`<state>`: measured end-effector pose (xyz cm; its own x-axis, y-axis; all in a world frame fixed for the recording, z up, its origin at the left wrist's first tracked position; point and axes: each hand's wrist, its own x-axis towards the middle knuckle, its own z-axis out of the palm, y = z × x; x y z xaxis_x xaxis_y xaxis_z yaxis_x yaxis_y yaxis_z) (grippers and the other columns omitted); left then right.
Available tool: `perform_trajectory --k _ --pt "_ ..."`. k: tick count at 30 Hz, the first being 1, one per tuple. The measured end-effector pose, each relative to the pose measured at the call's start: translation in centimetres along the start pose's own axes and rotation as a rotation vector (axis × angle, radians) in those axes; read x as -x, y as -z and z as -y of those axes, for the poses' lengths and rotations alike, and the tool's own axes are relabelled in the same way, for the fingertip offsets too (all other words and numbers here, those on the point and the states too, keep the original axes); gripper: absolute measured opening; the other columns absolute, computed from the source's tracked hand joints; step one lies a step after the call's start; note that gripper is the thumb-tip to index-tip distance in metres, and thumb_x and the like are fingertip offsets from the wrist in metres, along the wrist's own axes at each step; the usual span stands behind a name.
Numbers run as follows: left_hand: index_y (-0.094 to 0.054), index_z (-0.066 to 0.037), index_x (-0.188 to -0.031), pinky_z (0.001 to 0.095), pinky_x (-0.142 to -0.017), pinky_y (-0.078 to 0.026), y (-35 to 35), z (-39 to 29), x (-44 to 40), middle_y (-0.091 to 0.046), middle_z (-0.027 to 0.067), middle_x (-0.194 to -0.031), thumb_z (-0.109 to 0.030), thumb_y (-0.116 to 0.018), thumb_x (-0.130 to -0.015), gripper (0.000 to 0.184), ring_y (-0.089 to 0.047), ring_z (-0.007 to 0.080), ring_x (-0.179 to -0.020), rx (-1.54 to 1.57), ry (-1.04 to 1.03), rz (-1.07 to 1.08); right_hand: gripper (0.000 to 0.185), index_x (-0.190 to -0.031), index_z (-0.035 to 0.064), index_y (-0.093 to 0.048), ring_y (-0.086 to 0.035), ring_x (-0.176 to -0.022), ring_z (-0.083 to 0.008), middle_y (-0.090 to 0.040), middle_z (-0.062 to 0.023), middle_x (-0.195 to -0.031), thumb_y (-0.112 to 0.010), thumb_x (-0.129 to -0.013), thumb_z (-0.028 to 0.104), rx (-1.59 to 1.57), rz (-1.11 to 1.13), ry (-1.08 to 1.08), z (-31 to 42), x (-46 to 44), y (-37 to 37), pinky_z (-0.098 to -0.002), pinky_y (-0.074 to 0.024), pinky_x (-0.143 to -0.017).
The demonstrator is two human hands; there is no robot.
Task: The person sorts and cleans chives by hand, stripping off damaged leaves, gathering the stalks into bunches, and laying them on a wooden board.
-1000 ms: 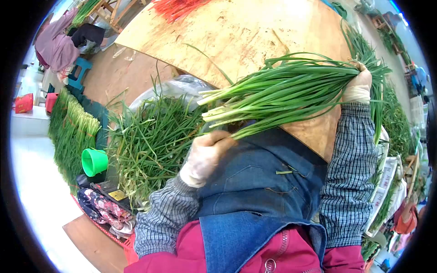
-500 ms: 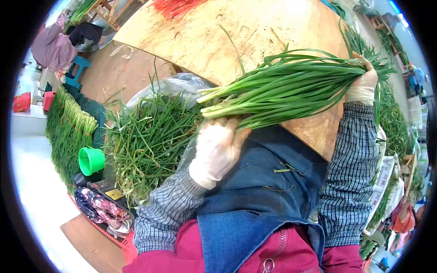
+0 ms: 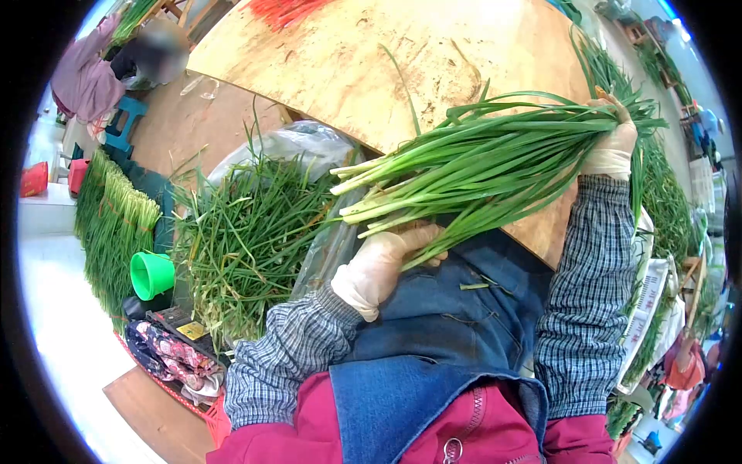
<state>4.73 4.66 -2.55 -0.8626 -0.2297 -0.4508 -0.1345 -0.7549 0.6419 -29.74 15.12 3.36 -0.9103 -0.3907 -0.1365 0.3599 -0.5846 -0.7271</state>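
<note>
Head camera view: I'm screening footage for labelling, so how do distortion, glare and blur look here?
Head view: strong fisheye bending, black around the rim; the pale surface at left is washed out to white; the co-worker's head is a blurred smudge; the leafy green bunch, left hand and right hand look fairly sharp.

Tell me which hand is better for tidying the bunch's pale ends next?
Probably the left hand: it is right beside the pale ends. The right hand grips the leafy end of the green bunch.
</note>
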Motion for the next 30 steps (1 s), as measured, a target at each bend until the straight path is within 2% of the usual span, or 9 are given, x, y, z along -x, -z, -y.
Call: perform_trajectory --k 6,9,16,18,22,24,25,27,30 --pt "-0.060 0.003 -0.095 0.0277 -0.079 -0.045 0.2 -0.7 1.6 -0.062 0.0090 -0.088 -0.011 -0.059 -0.080 0.021 -0.058 0.0175 -0.084 -0.058 -0.018 -0.049 0.016 -0.066 0.0037 -0.047 -0.043 -0.054 -0.0175 -0.045 -0.0050 -0.060 -0.047 -0.082 0.008 0.112 -0.121 0.095 -0.1 -0.3 -0.2 -0.0294 -0.0391 -0.054" --pt "-0.061 0.004 -0.090 0.0251 -0.074 -0.044 1.1 -1.8 2.6 -0.062 0.0094 -0.086 -0.017 -0.062 -0.076 0.025 -0.057 0.0158 -0.079 -0.133 -0.012 0.071 0.019 -0.086 -0.0069 -0.059 -0.054 -0.057 -0.0211 -0.057 -0.0112 -0.067 -0.049 -0.079 0.008 0.080 0.072 0.025 0.2 -2.2 2.7 -0.0331 -0.0485 -0.055" --pt "-0.064 0.000 -0.079 0.0287 -0.071 -0.045 5.1 -5.4 8.7 -0.062 0.0084 -0.078 -0.014 -0.064 -0.074 0.015 -0.058 0.0168 -0.074 -0.576 0.125 0.057 0.019 -0.085 -0.0056 -0.059 -0.055 -0.059 -0.0230 -0.059 -0.0128 -0.070 -0.045 -0.082 0.007 0.118 0.108 0.043 -1.1 -2.3 2.7 -0.0335 -0.0491 -0.054" --pt "-0.065 -0.001 -0.080 0.0319 -0.072 -0.046 10.3 -5.9 11.7 -0.062 0.0107 -0.075 -0.014 -0.064 -0.071 0.016 -0.059 0.0238 -0.075 -1.095 0.089 -0.019 0.019 -0.083 -0.0064 -0.058 -0.055 -0.059 -0.0225 -0.058 -0.0130 -0.070 -0.045 -0.082 0.007 0.110 0.069 0.024 -0.7 -2.3 2.5 -0.0330 -0.0489 -0.054" --pt "-0.064 -0.006 -0.083 0.0372 -0.072 -0.046 14.1 -4.5 14.6 -0.061 0.0110 -0.087 -0.014 -0.062 -0.072 0.014 -0.057 0.0303 -0.083 -2.292 0.268 -0.678 0.017 -0.083 -0.0053 -0.057 -0.051 -0.056 -0.0194 -0.054 -0.0090 -0.066 -0.047 -0.082 0.008 0.114 0.034 0.065 -0.2 -2.9 2.6 -0.0312 -0.0458 -0.055" --pt "-0.059 -0.005 -0.090 0.0372 -0.072 -0.046 10.4 -4.9 12.0 -0.060 0.0107 -0.088 -0.003 -0.062 -0.072 0.018 -0.057 0.0284 -0.082 -1.748 -0.673 -0.604 0.015 -0.079 -0.0017 -0.054 -0.044 -0.054 -0.0158 -0.046 -0.0038 -0.061 -0.047 -0.083 0.011 0.141 -0.026 0.090 -0.5 -1.1 0.6 -0.0285 -0.0404 -0.053" --pt "-0.058 -0.006 -0.092 0.0365 -0.070 -0.046 7.7 -5.2 10.2 -0.060 0.0109 -0.087 0.001 -0.063 -0.071 0.023 -0.057 0.0283 -0.080 -1.666 -0.862 -0.544 0.015 -0.081 -0.0028 -0.052 -0.043 -0.055 -0.0154 -0.045 -0.0035 -0.062 -0.047 -0.083 0.011 0.115 -0.023 0.067 -0.4 -0.1 -0.2 -0.0277 -0.0398 -0.054" --pt "-0.059 -0.005 -0.092 0.0368 -0.068 -0.047 4.0 -5.5 6.9 -0.060 0.0125 -0.085 0.001 -0.063 -0.071 0.022 -0.058 0.0291 -0.076 -1.537 -1.043 -0.398 0.016 -0.087 -0.0052 -0.053 -0.040 -0.054 -0.0144 -0.042 -0.0018 -0.061 -0.045 -0.084 0.008 0.167 -0.031 0.129 -0.5 -0.3 -0.5 -0.0264 -0.0378 -0.052" --pt "-0.059 -0.004 -0.091 0.0378 -0.070 -0.045 1.3 -5.5 2.5 -0.058 0.0112 -0.083 -0.008 -0.064 -0.072 0.021 -0.055 0.0287 -0.077 -1.730 -1.001 -0.528 0.019 -0.090 -0.0071 -0.053 -0.037 -0.053 -0.0137 -0.039 -0.0005 -0.060 -0.043 -0.084 0.007 0.112 -0.052 0.122 -0.3 0.2 -0.7 -0.0259 -0.0364 -0.051"
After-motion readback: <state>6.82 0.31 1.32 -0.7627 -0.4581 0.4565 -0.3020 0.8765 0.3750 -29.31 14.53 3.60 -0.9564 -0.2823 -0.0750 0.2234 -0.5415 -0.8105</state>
